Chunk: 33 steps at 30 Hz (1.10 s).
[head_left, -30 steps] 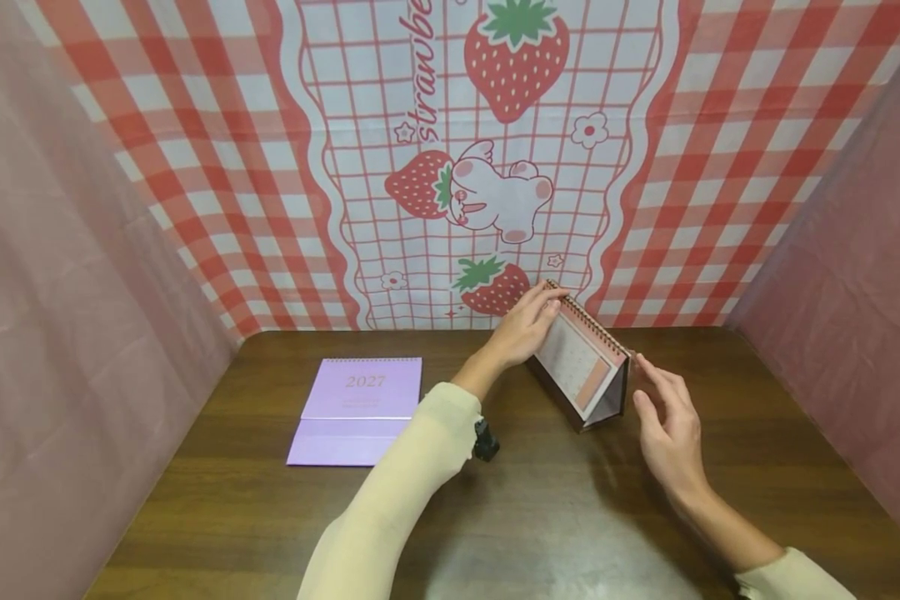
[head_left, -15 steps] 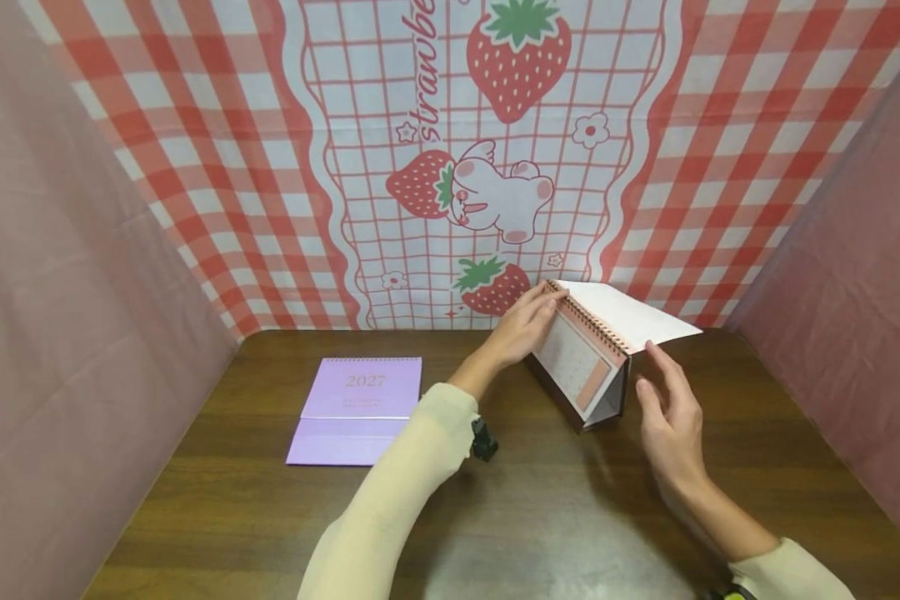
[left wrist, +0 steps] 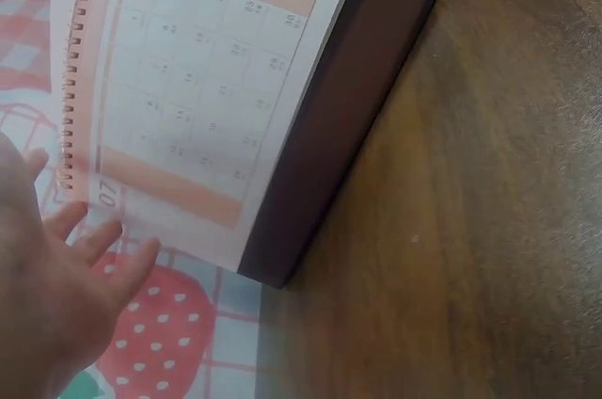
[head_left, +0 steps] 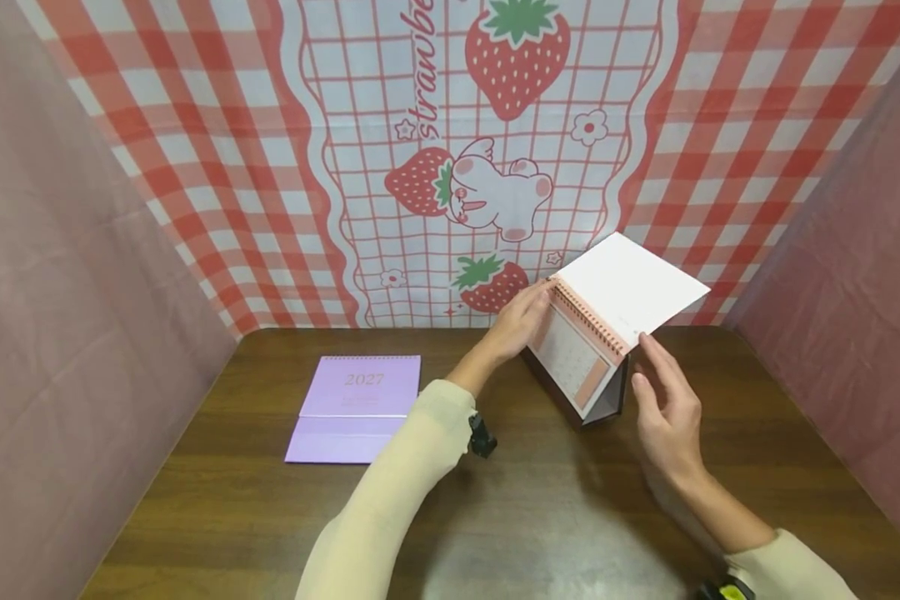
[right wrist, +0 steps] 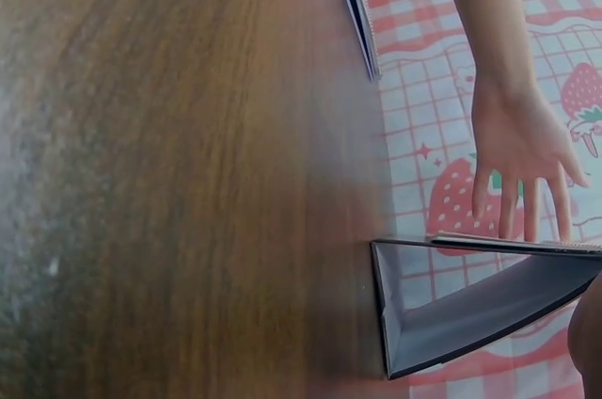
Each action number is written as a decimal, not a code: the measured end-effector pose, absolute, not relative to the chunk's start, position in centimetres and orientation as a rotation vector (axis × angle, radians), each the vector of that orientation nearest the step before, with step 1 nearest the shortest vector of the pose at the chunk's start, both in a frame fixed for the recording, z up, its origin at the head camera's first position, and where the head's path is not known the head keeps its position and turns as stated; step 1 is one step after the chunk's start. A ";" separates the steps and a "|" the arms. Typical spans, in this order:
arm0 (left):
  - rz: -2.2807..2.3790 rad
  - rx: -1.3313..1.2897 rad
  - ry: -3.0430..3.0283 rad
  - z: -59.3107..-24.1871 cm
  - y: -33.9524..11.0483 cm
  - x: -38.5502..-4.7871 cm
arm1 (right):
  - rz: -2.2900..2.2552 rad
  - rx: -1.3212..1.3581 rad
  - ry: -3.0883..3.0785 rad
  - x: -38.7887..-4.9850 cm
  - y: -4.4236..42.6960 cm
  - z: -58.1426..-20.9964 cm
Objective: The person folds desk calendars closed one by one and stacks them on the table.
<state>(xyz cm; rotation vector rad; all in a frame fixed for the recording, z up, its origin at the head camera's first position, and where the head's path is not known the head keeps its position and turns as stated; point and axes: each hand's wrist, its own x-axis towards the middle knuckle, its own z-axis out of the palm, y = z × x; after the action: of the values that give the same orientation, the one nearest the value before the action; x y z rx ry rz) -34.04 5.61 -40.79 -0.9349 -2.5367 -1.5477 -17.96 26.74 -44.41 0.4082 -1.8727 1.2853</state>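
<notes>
A desk calendar (head_left: 566, 360) with a spiral binding stands like a tent, a pink-bordered grid page facing front; the left wrist view shows "07" on the calendar (left wrist: 188, 79). One white leaf (head_left: 630, 283) stands raised above the spiral. My left hand (head_left: 519, 323) rests on the calendar's far left end, its fingers extended in the left wrist view (left wrist: 66, 277). At the near right end, my right hand (head_left: 671, 425) has its index fingertip at the leaf's lower corner, thumb apart. The right wrist view shows the calendar's hollow triangular side (right wrist: 470, 310).
A purple 2027 calendar (head_left: 360, 400) lies on the left of the wooden table (head_left: 540, 517), partly behind the left sleeve. Behind the table hangs a checked strawberry cloth (head_left: 495, 200), and pink curtains (head_left: 82, 292) flank both sides.
A white leaf has risen from behind the spiral and swung upward. My right hand's index finger has moved slightly up with it, while my left hand has stayed nearly in place.
</notes>
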 end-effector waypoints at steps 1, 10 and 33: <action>-1.575 -0.941 -2.528 -40.6 5.6 -34.1 | 1.291 0.411 -1.873 -17.9 26.7 -44.4; -1.693 -0.888 -2.482 -41.3 5.6 -37.2 | 1.229 0.449 -1.884 -17.9 26.4 -43.8; -1.912 -0.739 -2.107 -40.2 3.8 -38.4 | 1.093 0.628 -1.860 -18.3 26.1 -44.2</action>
<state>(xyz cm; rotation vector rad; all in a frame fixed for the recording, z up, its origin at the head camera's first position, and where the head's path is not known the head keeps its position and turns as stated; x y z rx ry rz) -38.38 3.76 -40.22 -0.7386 -2.1071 -1.9117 -18.34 26.08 -44.20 0.6276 -1.8605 1.0933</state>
